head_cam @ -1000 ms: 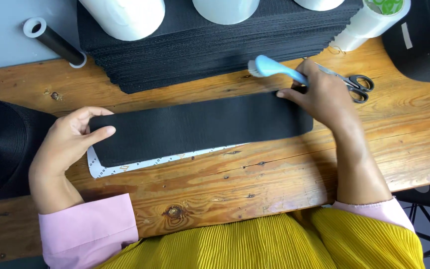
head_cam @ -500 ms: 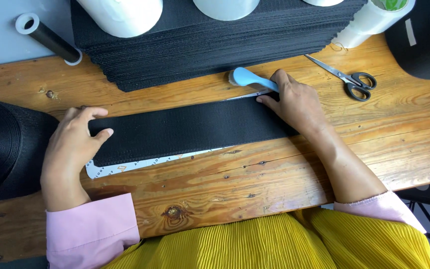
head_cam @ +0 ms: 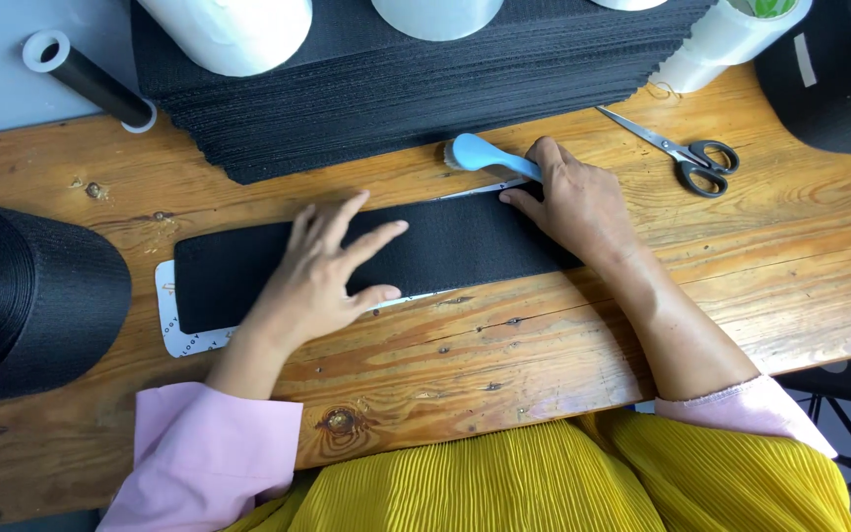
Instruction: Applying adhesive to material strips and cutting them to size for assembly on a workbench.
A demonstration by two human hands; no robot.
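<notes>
A long black fabric strip lies across the wooden table, on top of a white dotted template whose left end and lower edge stick out. My left hand rests flat, fingers spread, on the middle of the strip. My right hand sits at the strip's right end and grips a light-blue handled tool with a thin metal blade along the strip's upper edge.
A thick stack of black fabric sheets fills the back, with white rolls on it. Scissors lie at the right. A big black webbing roll stands at the left, a black tube at back left.
My left hand slid from the strip's left end to its middle. My right hand with the blue tool moved leftward along the strip's top edge, away from the scissors.
</notes>
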